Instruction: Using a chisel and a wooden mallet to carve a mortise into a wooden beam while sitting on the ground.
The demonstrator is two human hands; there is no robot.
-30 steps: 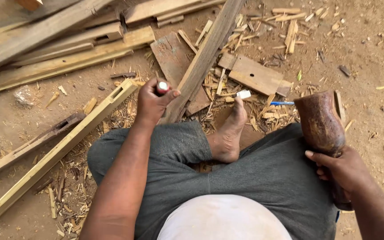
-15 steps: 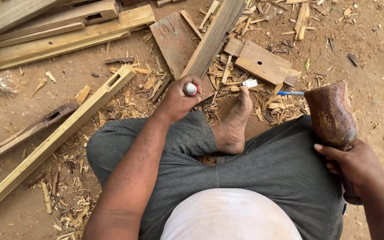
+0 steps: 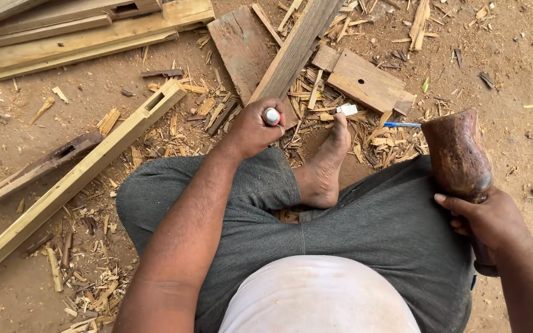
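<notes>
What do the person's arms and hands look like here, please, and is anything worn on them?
Both arms are bare as far as the picture shows: no sleeves, gloves, watch or bands are visible. The left hand and right hand are bare too, with no rings that I can see on the fingers. Both forearms enter from the bottom edge. The elbows and upper arms lie out of view.

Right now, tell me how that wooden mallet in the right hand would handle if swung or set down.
The wooden mallet looks like thick solid wood, so probably stiff and heavy for its size. Its head is far wider than the handle gripped by the right hand, so likely top-heavy. The rounded, worn-smooth body might roll if laid on the dirt ground.
</notes>
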